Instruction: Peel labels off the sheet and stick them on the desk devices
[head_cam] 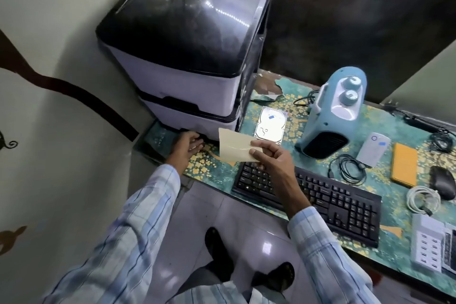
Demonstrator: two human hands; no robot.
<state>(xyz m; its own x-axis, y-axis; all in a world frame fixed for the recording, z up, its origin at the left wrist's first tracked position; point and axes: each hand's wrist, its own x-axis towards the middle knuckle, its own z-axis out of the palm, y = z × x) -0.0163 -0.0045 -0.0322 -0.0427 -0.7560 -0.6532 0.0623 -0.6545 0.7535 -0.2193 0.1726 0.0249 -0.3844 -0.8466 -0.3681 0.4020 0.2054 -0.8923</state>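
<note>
My right hand pinches a cream label sheet by its right edge, holding it above the left end of the black keyboard. My left hand reaches to the base of the big black-and-white printer, fingers curled at its lower front edge; whether they hold a label is hidden. A silver hard drive carries a small blue label. The grey power bank also bears a blue label.
A light-blue fan heater stands behind the keyboard. A yellow case, black mouse, coiled black and white cables, and a white keypad device lie to the right on the green patterned desk cover.
</note>
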